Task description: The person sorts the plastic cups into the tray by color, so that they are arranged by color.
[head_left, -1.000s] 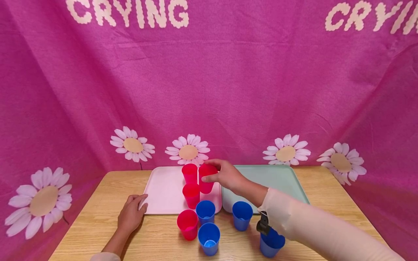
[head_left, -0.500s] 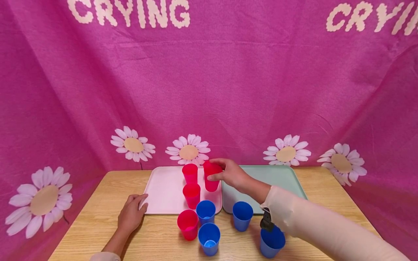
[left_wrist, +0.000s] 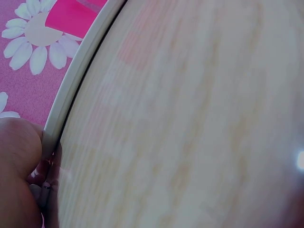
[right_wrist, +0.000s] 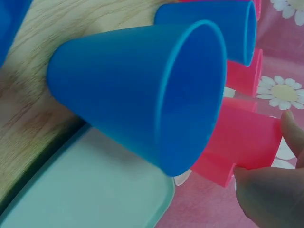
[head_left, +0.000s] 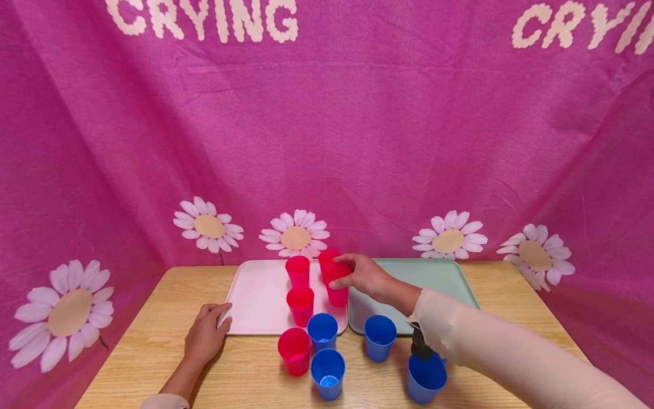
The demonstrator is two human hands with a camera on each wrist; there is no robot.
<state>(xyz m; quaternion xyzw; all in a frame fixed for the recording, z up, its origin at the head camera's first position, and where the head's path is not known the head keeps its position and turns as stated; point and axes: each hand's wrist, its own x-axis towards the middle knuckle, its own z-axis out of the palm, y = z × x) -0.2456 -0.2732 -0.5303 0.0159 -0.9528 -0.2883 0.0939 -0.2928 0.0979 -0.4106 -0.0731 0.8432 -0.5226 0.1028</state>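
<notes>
Fingers of the right hand (head_left: 364,275) are pinching a red plastic cup (head_left: 335,279) over the pale pink tray (head_left: 255,301), where two more red cups (head_left: 298,287) are standing. The left hand (head_left: 205,335) is lying relaxed against that tray's corner. "CRYING" is showing on the magenta daisy cloth (head_left: 327,142).

I see a wooden table (head_left: 153,318), a mint tray (head_left: 439,278), 4 blue cups (head_left: 327,372) near its front, and a daisy-printed magenta cloth (head_left: 327,142) behind.
</notes>
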